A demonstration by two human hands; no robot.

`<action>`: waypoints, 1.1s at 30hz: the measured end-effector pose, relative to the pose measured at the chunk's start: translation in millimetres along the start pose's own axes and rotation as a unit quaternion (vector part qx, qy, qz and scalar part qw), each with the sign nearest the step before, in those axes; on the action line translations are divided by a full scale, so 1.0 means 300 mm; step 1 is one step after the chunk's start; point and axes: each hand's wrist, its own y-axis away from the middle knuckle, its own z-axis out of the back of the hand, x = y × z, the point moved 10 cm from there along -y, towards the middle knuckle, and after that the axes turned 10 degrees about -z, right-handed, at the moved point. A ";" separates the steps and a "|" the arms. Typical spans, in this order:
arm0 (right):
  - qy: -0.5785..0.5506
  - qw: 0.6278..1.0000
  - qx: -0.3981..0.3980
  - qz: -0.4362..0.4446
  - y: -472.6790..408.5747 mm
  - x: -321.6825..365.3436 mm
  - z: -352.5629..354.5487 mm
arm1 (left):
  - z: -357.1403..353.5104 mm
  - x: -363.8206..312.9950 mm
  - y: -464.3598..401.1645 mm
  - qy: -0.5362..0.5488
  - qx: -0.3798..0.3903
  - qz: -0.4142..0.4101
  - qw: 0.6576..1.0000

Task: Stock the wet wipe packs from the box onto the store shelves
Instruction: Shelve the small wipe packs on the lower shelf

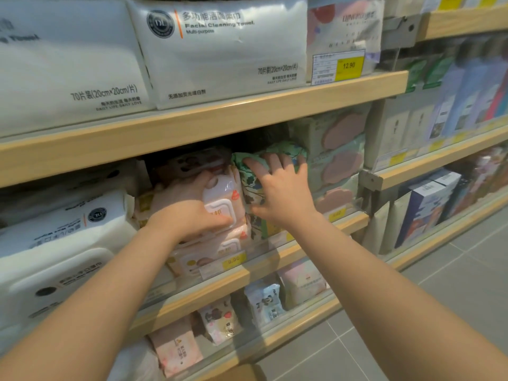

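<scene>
Pink pack point(224, 200) on middle shelf point(288, 253), our left hand point(182, 207) gripping it, thumb across its lid, our right hand point(280, 191) spread flat, fingers straight, pressing green pack point(248, 177) just beside.

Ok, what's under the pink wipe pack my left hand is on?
The pink wipe pack rests on more pink packs stacked beneath it. The left hand and the shelf's front lip hide how many.

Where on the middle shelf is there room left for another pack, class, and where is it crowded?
Free: the dark gap above the green pack, under the upper shelf board. Crowded: the left hand grips the pink packs, tight against the green pack under the right hand; boxes fill the right end.
</scene>
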 end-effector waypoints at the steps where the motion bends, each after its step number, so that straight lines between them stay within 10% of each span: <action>1: -0.017 1.000 0.011 0.004 0.001 0.004 0.003 | 0.000 -0.009 0.005 -0.018 0.008 -0.005 1.000; 7: -0.250 0.958 -0.067 -0.122 0.248 -0.062 0.007 | 0.075 -0.042 0.017 -0.131 -0.080 -0.060 0.986; 12: -0.358 0.917 0.159 -0.078 0.437 0.174 -0.198 | 0.086 -0.050 0.032 -0.135 -0.094 -0.061 0.985; 17: -0.389 0.891 0.205 -0.114 0.405 0.234 -0.277 | 0.089 -0.074 0.037 -0.156 -0.107 -0.060 0.980; 29: -0.341 0.924 0.151 -0.084 0.385 0.145 -0.143 | 0.101 -0.064 0.105 -0.046 -0.078 -0.051 0.995; 33: -0.286 0.954 0.086 -0.012 0.335 0.179 0.027 | 0.214 -0.101 0.343 -0.085 -0.226 -0.166 0.956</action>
